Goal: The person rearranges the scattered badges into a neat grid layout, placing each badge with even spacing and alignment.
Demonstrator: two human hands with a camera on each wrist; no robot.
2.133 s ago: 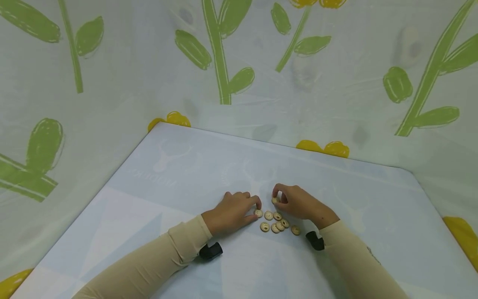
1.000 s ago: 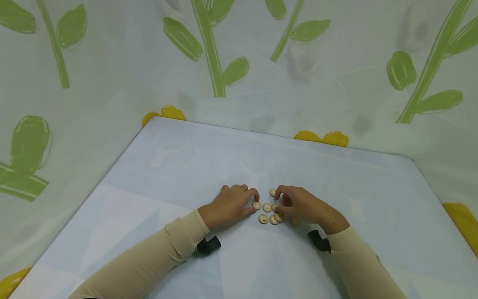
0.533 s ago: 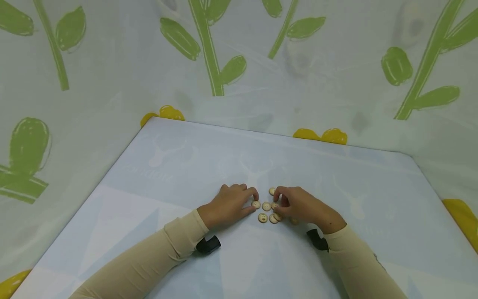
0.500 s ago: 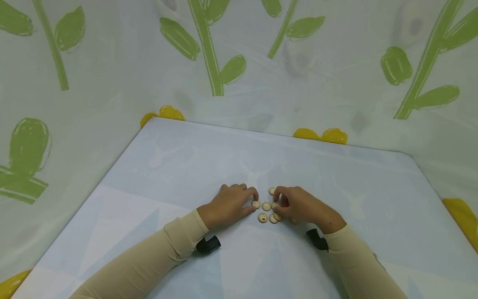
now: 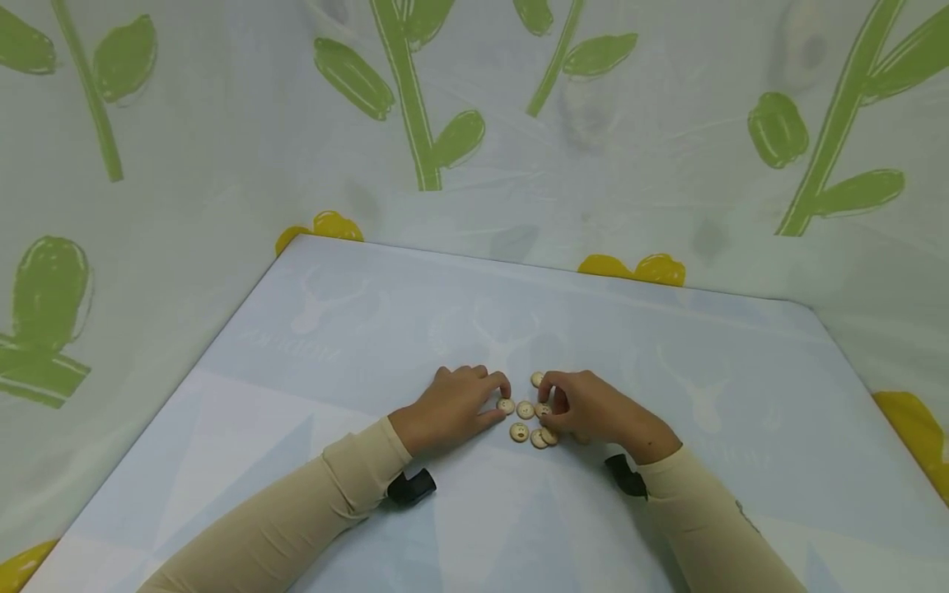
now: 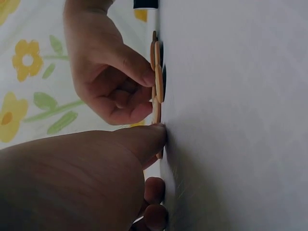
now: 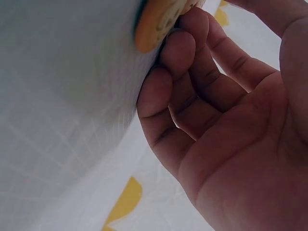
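Several small round wooden discs with dark printed marks lie in a cluster on the table. My left hand point(image 5: 454, 409) holds the leftmost wooden disc point(image 5: 506, 406) between thumb and index finger, down on the surface. Across from it, my right hand point(image 5: 593, 409) pinches another wooden disc point(image 5: 544, 409) by its right edge. Between the hands is a loose disc point(image 5: 525, 409), and one disc point(image 5: 537, 379) sits behind the right index finger. Nearer me are a single disc point(image 5: 519, 431) and two overlapping discs point(image 5: 539, 439). In the right wrist view a disc point(image 7: 156, 24) shows beyond the fingertips.
The pale blue and white patterned table point(image 5: 356, 494) reaches back to a wall cloth point(image 5: 245, 123) with green leaves and yellow flowers. Black wrist mounts point(image 5: 412, 489) sit under both forearms, close to the surface.
My right hand has let go of a disc at the back of the cluster and come nearer to pinch another one. The left hand keeps its disc in place. The head view has shifted slightly.
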